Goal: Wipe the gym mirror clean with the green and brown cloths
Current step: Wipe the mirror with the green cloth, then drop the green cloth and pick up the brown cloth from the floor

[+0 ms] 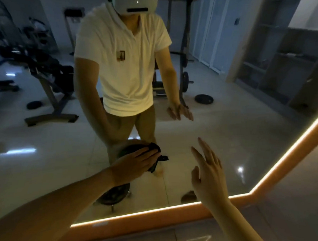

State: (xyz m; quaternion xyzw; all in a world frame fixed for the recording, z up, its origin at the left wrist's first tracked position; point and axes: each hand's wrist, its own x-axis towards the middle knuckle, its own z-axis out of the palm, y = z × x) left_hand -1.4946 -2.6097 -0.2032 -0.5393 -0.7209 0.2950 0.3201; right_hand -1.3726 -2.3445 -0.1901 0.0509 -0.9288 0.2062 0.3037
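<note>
Far left, a reflected black exercise bench [41, 71] shows only as a blurred shape in the large glass gym mirror [247, 134]. Left of centre, the left hand [136, 161], its forearm cut off at the lower-left corner, lies with straight fingers flat over a dark crumpled cloth [156, 151] and presses it against the low part of the glass. The hand hides most of the cloth, and in the dim light its colour, green or brown, cannot be told. Right of centre, the right hand [209, 175] is released, fingers spread and grasping nothing, close to the glass; contact cannot be judged. A glowing orange edge strip [159, 210] bounds the mirror's near and right sides. Far right, reflected grey shelving [280, 62] is too blurred to read.
</note>
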